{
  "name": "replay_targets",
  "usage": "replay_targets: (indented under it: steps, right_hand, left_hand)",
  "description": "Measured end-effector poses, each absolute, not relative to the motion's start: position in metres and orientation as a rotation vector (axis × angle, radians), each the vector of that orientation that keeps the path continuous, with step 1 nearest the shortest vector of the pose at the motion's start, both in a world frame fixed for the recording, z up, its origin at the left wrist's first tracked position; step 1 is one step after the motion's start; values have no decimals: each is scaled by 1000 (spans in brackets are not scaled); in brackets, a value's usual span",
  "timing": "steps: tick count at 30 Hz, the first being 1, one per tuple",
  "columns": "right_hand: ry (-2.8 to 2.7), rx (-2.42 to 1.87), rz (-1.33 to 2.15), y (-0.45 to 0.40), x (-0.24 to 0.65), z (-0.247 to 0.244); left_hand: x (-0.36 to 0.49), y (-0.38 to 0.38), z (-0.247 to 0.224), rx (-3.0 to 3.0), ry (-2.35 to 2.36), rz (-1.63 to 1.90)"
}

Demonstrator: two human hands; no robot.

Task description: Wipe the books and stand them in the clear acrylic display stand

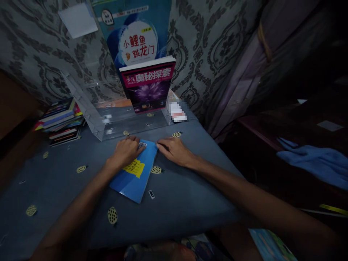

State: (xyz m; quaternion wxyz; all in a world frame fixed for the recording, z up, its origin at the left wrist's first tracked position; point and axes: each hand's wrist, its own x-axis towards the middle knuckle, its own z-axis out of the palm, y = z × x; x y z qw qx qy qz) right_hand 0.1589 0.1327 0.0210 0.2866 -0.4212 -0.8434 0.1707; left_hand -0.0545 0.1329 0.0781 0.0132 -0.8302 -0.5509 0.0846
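Note:
A thin blue book (pixel 136 181) with a yellow text patch and a barcode lies flat on the dark blue patterned tablecloth (pixel 187 203). My left hand (pixel 126 150) rests on its upper left part, fingers bent over the cover near the barcode. At the book's upper right corner, my right hand (pixel 174 149) pinches the edge between thumb and fingers. Behind both hands stands a clear acrylic rack (pixel 95 121). It holds a purple and magenta book (pixel 152 88) in front of a larger teal book (pixel 136 25), both upright.
Several books are stacked in a pile (pixel 63 119) left of the rack. A partly blurred white item (pixel 178 111) lies at its right. Beyond the table's right edge are a curtain (pixel 239 79) and a blue cloth (pixel 315 161).

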Motion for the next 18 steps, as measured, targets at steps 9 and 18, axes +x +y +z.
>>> replay_targets:
  steps: [9, 18]
  right_hand:
    - [-2240, -1120, 529, 125, 150, 16]
    - [-2329, -1053, 507, 150, 127, 1]
  left_hand:
    - [-55, 138, 68, -2504, -1690, 232]
    - [-60, 145, 62, -2351, -1772, 213]
